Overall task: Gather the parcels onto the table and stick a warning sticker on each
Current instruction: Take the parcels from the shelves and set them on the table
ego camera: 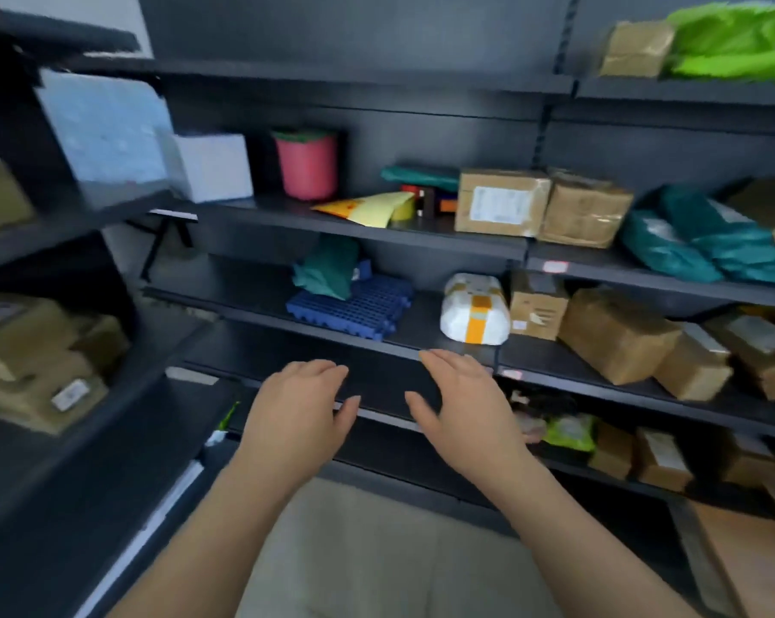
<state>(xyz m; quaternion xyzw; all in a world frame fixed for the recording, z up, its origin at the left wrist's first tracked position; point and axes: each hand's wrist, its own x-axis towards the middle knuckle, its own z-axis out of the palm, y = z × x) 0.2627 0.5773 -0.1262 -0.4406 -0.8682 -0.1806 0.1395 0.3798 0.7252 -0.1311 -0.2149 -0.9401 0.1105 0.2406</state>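
Parcels of brown taped cardboard (501,200) line the dark metal shelves (252,298) beyond and right of your grips. Your left grip (294,417) and right grip (461,408) hover, fingers straight, holding nothing; a white orange-taped bag parcel (475,310) lies just beyond the right one.

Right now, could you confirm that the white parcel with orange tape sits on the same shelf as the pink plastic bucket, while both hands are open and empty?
Not quite: the head view shows the white parcel with orange tape one shelf below the pink plastic bucket. The left hand and right hand are indeed open and empty.
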